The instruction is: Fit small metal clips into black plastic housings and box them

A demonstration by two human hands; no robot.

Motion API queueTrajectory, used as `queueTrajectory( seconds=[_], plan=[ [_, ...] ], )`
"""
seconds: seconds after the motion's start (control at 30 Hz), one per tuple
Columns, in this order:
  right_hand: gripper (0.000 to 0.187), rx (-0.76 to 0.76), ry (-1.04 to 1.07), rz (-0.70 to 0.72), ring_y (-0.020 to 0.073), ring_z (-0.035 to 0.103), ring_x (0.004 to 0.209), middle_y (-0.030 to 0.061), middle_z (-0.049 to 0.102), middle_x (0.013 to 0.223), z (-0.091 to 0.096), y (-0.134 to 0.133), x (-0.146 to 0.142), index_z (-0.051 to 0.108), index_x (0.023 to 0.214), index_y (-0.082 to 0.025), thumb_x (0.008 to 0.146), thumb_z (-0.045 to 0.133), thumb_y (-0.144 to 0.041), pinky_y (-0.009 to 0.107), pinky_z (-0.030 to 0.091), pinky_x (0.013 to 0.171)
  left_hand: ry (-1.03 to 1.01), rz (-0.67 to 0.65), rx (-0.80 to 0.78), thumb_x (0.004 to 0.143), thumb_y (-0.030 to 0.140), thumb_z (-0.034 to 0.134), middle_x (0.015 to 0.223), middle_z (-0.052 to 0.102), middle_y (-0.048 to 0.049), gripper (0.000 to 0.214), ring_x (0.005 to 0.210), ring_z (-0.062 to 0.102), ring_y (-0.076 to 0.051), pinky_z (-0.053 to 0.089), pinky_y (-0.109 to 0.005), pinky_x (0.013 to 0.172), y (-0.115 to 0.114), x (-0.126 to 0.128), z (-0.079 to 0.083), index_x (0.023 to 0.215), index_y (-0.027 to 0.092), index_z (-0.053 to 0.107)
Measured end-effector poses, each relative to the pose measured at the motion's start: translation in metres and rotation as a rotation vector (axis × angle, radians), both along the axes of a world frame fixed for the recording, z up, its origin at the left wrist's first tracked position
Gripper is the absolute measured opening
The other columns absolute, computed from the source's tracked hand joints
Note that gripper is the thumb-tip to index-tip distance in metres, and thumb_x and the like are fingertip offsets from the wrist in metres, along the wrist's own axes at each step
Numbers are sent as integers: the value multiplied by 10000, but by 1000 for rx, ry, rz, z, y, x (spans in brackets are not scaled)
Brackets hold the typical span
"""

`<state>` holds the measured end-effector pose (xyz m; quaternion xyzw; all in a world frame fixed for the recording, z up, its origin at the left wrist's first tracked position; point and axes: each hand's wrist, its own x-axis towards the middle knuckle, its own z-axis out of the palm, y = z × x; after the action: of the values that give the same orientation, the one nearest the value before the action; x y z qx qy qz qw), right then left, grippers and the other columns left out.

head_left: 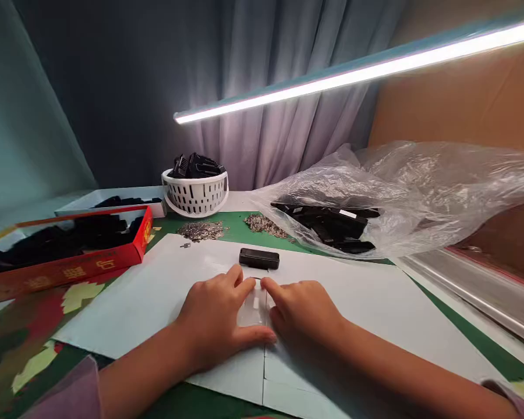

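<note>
On a white board laid over a green work surface, a small clear plastic piece lies flat between a worker's 2 bare hands. The left hand frames it, thumb and index finger spread apart, the index fingertip by the far end and the thumb stretched across the near end. The right hand meets it from the other side, index finger extended toward the far end; whether its fingers are closed on the plastic cannot be told. The 2 index fingertips sit just beside each other. Just beyond them, a black oblong case rests on the board. Past the board's far edge lie 2 piles of small metal pieces, 1 on the left and 1 near the center. Behind the left pile, a white basket is heaped with black parts. At left, a red box holds more dark items, with a white box behind it. At right, a clear plastic bag spreads around black pieces. A lit tube lamp slants overhead, before a gray curtain.
</note>
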<state>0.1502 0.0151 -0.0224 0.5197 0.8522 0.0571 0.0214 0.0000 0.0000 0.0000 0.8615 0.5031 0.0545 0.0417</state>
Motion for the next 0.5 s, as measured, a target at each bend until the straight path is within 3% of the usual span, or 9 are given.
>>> queueTrajectory(
  seconds=[0.37, 0.5],
  plan=[
    [408, -13, 4, -47, 169, 584, 576, 19, 623, 631, 3, 1, 1, 497, 1063, -286, 685, 391, -174, 213, 99, 412, 2, -1, 6, 627, 707, 294, 877, 508, -75, 711, 758, 546, -263, 453, -416, 593, 6, 1, -10, 1100, 206, 470],
    [465, -30, -17, -33, 182, 588, 595, 25, 634, 709, 4, 0, 0, 426, 1151, -265, 703, 379, -149, 211, 130, 412, -2, -2, 0, 609, 736, 227, 932, 452, -92, 772, 748, 553, -268, 457, -421, 578, 8, -2, -11, 1181, 248, 403]
  ],
)
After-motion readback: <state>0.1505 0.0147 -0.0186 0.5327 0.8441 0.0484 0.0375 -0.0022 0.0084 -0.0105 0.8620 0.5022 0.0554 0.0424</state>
